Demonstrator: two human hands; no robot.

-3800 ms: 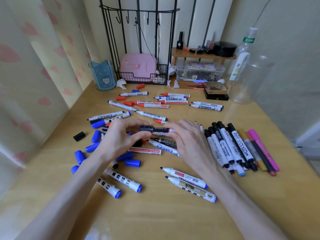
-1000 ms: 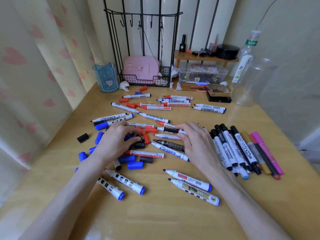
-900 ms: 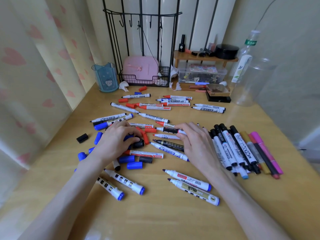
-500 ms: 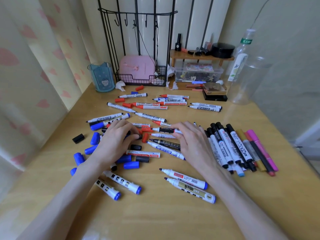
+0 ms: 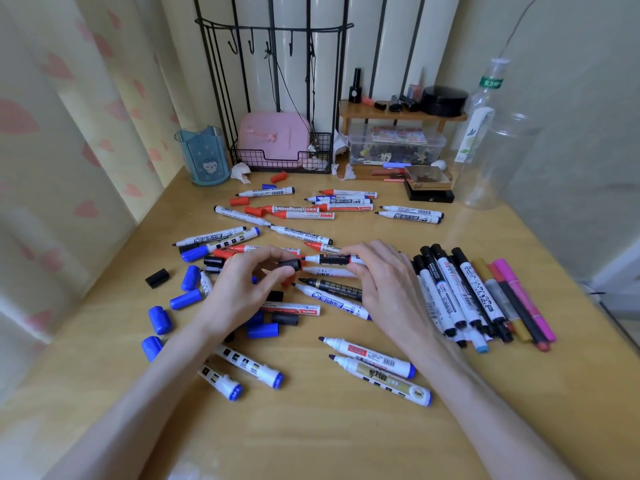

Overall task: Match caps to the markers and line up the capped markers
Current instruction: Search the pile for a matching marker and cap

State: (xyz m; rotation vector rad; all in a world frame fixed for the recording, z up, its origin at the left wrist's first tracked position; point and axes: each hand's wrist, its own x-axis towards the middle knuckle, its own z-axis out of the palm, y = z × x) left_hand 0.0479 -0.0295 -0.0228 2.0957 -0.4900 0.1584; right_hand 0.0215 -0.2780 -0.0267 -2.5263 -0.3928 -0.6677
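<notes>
Two hands meet at frame centre: left hand (image 5: 242,289) pinches black cap (image 5: 290,264), right hand (image 5: 384,282) pinches marker (image 5: 330,259) by barrel, bare tip pointing left, just beside cap. Capped row (image 5: 460,292) lies right of right hand.

Forearms converge, palms down. Left hand (image 5: 242,289) pinches cap (image 5: 290,264) between thumb and forefinger; right hand (image 5: 388,285) grips marker (image 5: 330,259) in curled fingertips, the two hands just apart.

light: soft, even daylight | glare: tabletop (image 5: 311,445) | edges: wide-angle bowed
</notes>
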